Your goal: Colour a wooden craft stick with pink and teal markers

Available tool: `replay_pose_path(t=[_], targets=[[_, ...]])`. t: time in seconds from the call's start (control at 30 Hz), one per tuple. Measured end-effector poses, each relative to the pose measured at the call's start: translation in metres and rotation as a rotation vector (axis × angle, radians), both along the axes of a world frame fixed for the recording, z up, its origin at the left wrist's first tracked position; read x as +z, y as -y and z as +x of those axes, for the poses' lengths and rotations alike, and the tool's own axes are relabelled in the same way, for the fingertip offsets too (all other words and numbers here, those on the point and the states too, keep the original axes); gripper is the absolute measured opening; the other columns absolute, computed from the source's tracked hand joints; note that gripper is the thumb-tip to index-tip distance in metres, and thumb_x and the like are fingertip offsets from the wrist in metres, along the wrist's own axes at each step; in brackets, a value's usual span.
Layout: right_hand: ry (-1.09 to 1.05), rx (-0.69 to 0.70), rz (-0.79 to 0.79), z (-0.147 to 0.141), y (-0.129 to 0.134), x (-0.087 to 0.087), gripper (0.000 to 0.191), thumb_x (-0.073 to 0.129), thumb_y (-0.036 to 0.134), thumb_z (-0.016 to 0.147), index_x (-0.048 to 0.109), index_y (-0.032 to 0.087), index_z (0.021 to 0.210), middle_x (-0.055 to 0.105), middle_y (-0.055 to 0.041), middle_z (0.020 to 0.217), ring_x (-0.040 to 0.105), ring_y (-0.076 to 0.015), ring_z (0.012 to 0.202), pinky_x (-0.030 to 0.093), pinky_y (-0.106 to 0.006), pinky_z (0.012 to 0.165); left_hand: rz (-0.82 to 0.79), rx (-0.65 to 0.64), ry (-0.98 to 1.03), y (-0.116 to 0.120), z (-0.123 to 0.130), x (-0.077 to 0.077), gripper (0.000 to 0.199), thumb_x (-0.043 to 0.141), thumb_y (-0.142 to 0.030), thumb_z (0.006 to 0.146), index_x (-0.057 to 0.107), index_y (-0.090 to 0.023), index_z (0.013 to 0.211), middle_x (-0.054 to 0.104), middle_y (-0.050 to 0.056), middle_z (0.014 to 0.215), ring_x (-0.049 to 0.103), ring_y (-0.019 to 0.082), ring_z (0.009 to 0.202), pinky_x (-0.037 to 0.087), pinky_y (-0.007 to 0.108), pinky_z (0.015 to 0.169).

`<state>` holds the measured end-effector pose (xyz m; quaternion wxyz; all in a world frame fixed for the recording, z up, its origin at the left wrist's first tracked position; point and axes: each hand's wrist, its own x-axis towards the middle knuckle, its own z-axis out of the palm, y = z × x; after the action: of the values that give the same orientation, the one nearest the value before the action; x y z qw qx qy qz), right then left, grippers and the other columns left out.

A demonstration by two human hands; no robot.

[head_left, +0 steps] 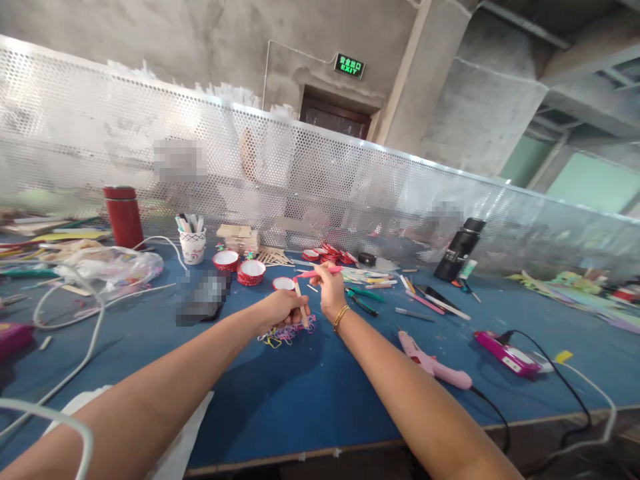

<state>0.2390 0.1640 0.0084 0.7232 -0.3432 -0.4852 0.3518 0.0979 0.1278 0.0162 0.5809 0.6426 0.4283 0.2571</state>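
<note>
A wooden craft stick (303, 308) stands tilted in my left hand (287, 310), its fingers closed around it. In my right hand (329, 288) is a pink-red marker (323, 271), pinched and lying nearly level. The marker's tip points left, at the upper end of the stick; whether they touch I cannot tell. A tangle of coloured threads or bands (283, 335) lies on the blue table (280, 413) beneath my left hand. Just beyond that hand is a small red-rimmed round piece (283, 284), with two larger red-rimmed round pieces (251, 272) farther left.
A pink glue gun (435, 367) and magenta power strip (507, 353) lie right, with cords. Green-handled pliers (361, 301) are beyond my right hand. A phone (205, 297), pen cup (193, 245), red flask (123, 217) and black bottle (460, 250) stand or lie around. Perforated metal screen (330, 180) behind.
</note>
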Motion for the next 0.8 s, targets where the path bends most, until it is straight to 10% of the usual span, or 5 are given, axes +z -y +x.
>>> replay_pose_path(t=[0.8], targets=[[-0.001, 0.018, 0.023, 0.0, -0.0027, -0.0025, 0.019, 0.059, 0.031, 0.073, 0.05, 0.021, 0.059, 0.055, 0.0052, 0.045, 0.049, -0.0106, 0.047, 0.04, -0.025, 0.053, -0.001, 0.051, 0.004, 0.0056, 0.0022, 0.0054, 0.033, 0.052, -0.04, 0.089, 0.06, -0.014, 0.07, 0.047, -0.004, 0.042, 0.029, 0.005, 0.031, 0.016, 0.02, 0.036]])
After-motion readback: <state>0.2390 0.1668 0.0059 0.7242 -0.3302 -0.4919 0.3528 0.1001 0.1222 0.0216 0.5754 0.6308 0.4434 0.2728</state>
